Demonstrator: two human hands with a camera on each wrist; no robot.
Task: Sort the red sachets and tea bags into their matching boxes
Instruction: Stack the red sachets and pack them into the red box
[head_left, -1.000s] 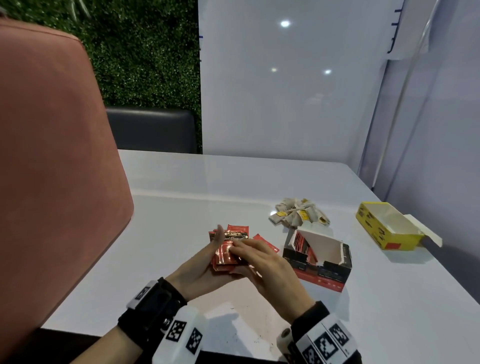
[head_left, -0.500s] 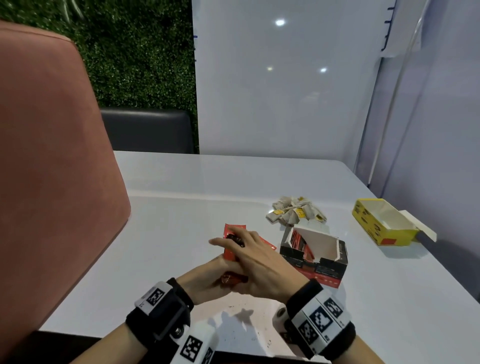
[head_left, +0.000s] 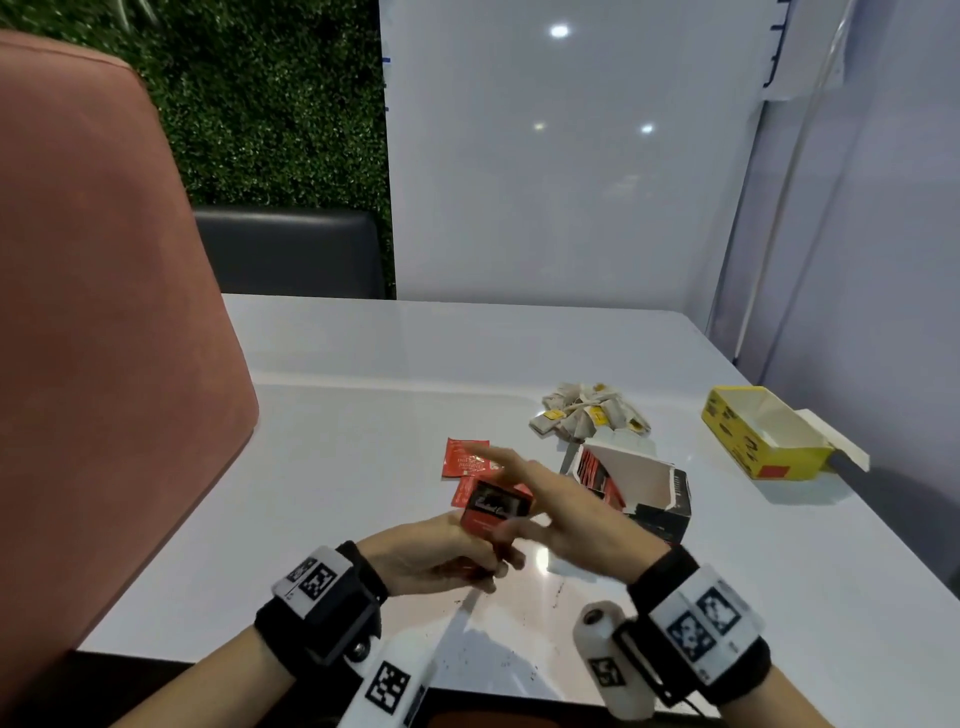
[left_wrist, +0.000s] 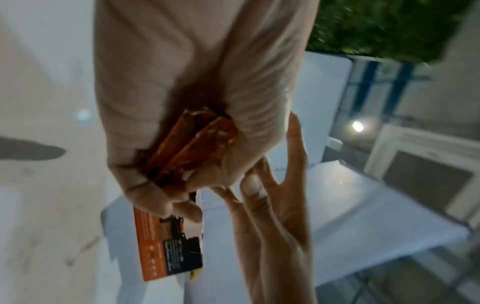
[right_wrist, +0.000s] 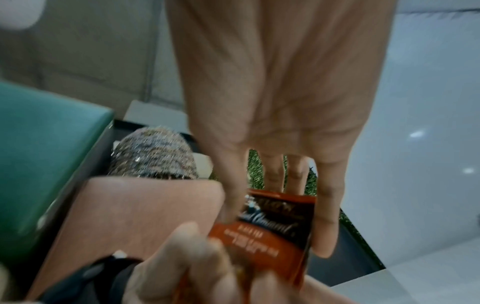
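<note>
My left hand (head_left: 467, 558) grips a stack of red sachets (head_left: 496, 512) upright, just above the table near its front edge; the left wrist view shows the stack's (left_wrist: 192, 144) edges inside the curled fingers. My right hand (head_left: 524, 499) lies against the stack's right side with straight fingers (right_wrist: 324, 222) along the top sachet (right_wrist: 270, 232). Two more red sachets (head_left: 464, 457) lie flat on the table just beyond. The open red-and-black box (head_left: 662, 506) stands to the right with sachets inside. A heap of tea bags (head_left: 587, 415) lies behind it. The open yellow box (head_left: 748, 447) sits far right.
The white table (head_left: 363, 441) has dark crumbs near its front edge. A pink chair back (head_left: 104, 338) fills the left side. A dark seat back (head_left: 291, 252) stands beyond the table's far edge, and a pale wall panel (head_left: 857, 260) runs close along the right.
My left hand has lifted the gathered sachets off the table and turned the stack upright. My right hand has come off the top of them and now rests straight-fingered at their side.
</note>
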